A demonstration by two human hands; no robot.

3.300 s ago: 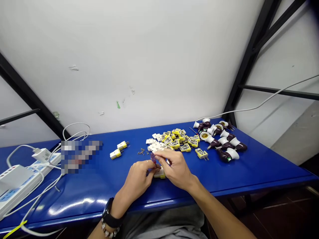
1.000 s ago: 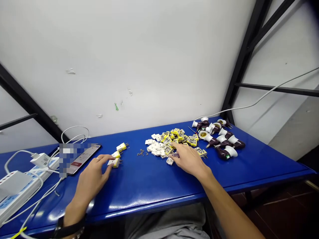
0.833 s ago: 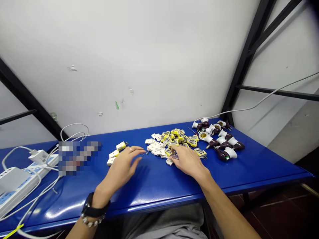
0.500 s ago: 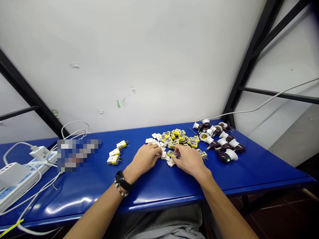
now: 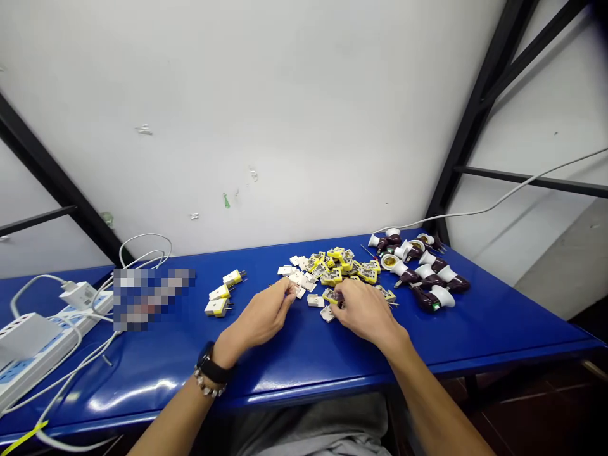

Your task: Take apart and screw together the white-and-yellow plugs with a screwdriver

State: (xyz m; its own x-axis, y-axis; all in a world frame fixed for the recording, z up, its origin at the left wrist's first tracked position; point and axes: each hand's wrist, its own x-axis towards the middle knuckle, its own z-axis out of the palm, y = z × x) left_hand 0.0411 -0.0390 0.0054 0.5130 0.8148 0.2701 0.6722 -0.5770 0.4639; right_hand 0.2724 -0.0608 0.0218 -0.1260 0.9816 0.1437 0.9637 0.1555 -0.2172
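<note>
My left hand (image 5: 266,311) is closed in a pinch at the left edge of a pile of white plug covers (image 5: 297,276); whatever lies between its fingertips is too small to make out. My right hand (image 5: 368,308) curls around an open yellow-and-white plug half (image 5: 330,296), its fingers partly hiding that piece. Just below lies a loose white cover (image 5: 327,314), with another white cover (image 5: 315,300) between the hands. Behind my right hand are heaped several yellow-and-white plug halves (image 5: 331,276) with their insides showing.
Three closed plugs (image 5: 217,307) stand in a row on the blue table (image 5: 166,354). Several dark purple lamp holders with white sockets (image 5: 427,275) lie at the right, beside a thin screwdriver (image 5: 369,252). White power strips (image 5: 52,345) and cables crowd the left, next to a pixelated patch.
My left hand has drawn back to the left, away from the white cover between the hands, and its fingers are pinched. The right hand stays almost in place at the plug half.
</note>
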